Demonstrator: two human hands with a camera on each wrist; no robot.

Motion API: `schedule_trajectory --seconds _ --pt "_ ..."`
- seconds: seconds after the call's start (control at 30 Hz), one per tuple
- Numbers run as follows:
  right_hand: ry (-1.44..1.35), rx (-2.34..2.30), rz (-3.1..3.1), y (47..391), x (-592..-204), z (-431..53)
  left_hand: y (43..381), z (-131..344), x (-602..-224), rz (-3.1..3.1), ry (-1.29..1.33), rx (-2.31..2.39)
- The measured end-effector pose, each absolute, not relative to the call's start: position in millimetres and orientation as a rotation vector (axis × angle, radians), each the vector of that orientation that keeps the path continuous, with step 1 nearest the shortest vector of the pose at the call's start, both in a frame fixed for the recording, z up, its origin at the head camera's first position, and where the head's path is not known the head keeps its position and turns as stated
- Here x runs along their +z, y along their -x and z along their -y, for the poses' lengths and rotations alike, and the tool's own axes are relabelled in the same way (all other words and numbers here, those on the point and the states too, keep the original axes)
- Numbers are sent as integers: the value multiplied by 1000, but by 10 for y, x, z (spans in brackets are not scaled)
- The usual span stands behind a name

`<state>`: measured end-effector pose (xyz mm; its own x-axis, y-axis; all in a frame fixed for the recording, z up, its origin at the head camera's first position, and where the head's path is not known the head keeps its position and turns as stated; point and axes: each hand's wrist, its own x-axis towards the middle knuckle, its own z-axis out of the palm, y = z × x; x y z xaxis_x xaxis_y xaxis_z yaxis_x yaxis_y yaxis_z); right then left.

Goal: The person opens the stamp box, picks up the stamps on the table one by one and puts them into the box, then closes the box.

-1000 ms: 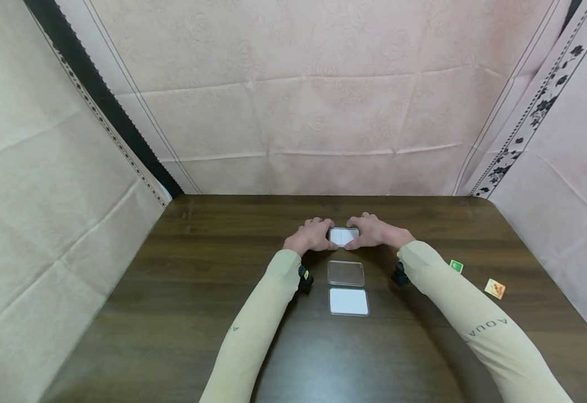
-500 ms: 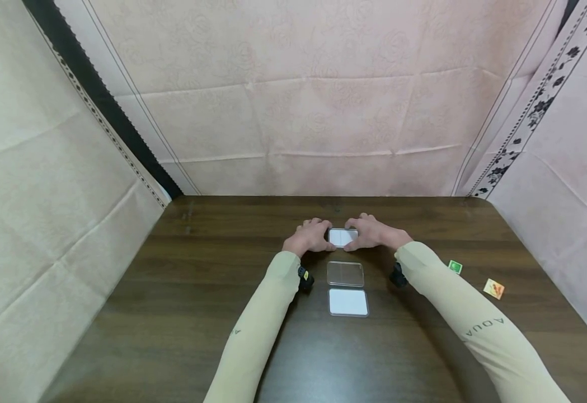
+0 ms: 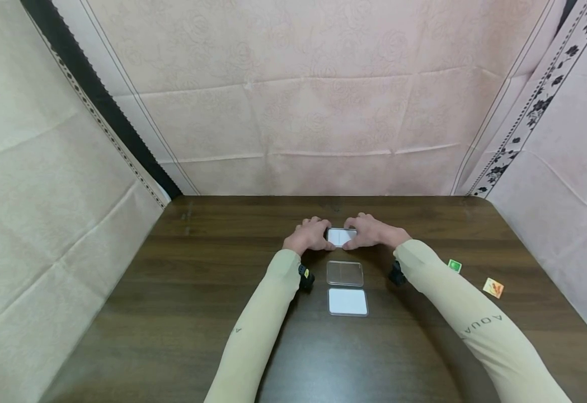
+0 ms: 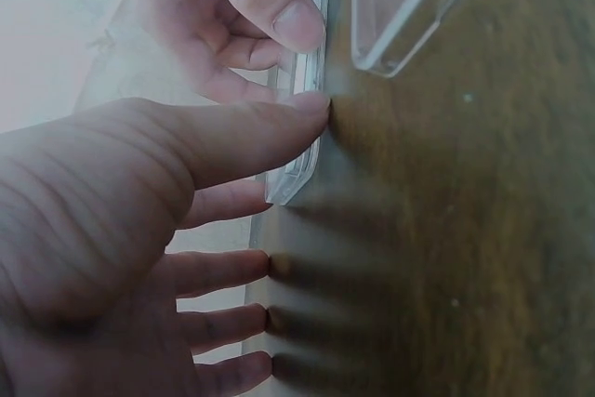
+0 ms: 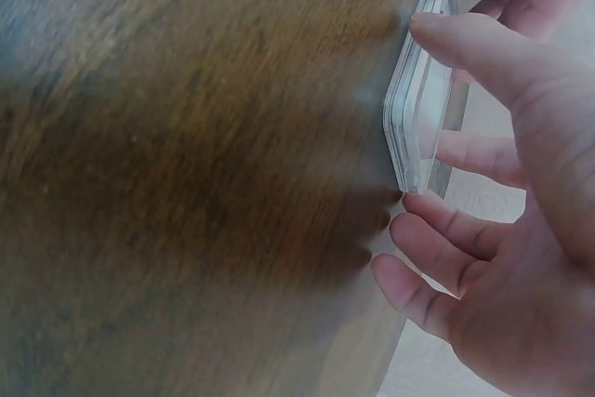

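A flat clear plastic case with a white face lies near the far edge of the wooden table, between both hands. My left hand grips its left end, thumb on the near side and index finger at the far side. At the opposite end, my right hand holds the case the same way. Its layered transparent edge shows in the right wrist view, where the other fingertips rest at the table surface. Closer to me lie an empty-looking clear tray and a white-faced rectangle with a clear rim.
To the right, partly beside the right sleeve, are a small green square card and an orange-and-cream square card. Pale cloth hangs behind the far edge of the brown table, with more cloth on both sides.
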<state>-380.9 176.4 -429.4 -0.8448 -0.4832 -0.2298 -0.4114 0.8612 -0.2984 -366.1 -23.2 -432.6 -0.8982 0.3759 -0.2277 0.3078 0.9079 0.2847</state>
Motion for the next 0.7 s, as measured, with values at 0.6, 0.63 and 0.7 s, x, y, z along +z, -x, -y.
schedule_trajectory --seconds 0.6,0.63,0.7 --pt "674 -338 -2735 3809 -4308 -1735 3633 229 -4312 -2788 -482 355" --pt "678 -337 -2736 3813 -4307 -1737 3635 229 -4312 -2787 -484 359" --pt "686 -333 -2738 3824 -4310 -1744 3639 228 -4309 -2785 -489 363"
